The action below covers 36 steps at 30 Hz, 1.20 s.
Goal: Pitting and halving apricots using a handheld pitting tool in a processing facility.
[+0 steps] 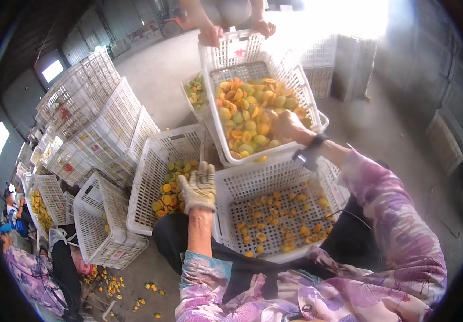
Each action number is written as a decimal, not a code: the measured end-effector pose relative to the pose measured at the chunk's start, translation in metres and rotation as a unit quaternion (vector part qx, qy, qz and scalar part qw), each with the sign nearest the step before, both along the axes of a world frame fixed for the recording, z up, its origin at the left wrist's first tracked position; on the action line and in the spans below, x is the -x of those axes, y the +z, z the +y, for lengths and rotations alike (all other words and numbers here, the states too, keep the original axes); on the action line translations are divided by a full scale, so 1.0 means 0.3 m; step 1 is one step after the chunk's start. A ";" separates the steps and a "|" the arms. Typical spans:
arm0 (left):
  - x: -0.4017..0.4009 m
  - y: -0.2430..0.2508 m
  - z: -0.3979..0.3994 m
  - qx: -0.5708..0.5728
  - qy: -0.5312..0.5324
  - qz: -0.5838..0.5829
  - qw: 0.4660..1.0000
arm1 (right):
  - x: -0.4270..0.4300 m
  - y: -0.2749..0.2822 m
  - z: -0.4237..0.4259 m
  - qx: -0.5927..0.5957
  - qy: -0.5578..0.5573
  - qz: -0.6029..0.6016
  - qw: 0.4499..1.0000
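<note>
My left hand (pixel 199 188), in a pale work glove, is held with fingers extended over the right side of a white plastic crate (pixel 145 189); nothing shows in it. Beneath and beside the glove lie halved apricot-like fruits (pixel 169 193). My right hand (pixel 290 125), bare with a dark band at the wrist, reaches into a fuller crate (pixel 225 155) and touches its orange and green fruit (pixel 251 116). Its fingertips are partly hidden, so a grip cannot be made out. Between my knees stands a third crate (pixel 231 177) with scattered small fruit pieces (pixel 273 219) on its floor.
Another person's hands (pixel 211 36) hold the fuller crate's far rim. Stacked crates (pixel 94 120) rise at the left, with another crate (pixel 106 229) nearer. Fruit pieces (pixel 110 281) litter the floor. Two people sit at the far left. More crates (pixel 352 68) stand at the back right.
</note>
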<state>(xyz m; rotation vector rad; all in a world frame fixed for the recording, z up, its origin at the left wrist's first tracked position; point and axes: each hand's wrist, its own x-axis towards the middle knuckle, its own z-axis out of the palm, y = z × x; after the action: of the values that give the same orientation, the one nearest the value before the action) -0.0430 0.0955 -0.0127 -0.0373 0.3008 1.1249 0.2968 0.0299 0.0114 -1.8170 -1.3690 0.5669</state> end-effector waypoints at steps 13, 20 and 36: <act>-0.074 0.031 -0.082 -0.081 -0.167 0.126 0.974 | 0.053 0.063 0.498 -0.031 -0.194 -0.167 0.966; -0.052 0.075 -0.081 -0.132 -0.140 0.179 0.965 | 0.052 0.053 0.214 -0.194 0.039 -0.031 0.980; -0.089 0.073 -0.113 -0.193 -0.070 0.138 0.969 | 0.734 0.114 -0.068 -0.297 -0.107 -0.068 0.947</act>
<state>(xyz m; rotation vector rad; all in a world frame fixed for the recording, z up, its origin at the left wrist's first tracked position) -0.0165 0.0616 0.0091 0.4828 0.3221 1.0302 0.0767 0.0094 0.0455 -1.4898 -1.2355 -0.0911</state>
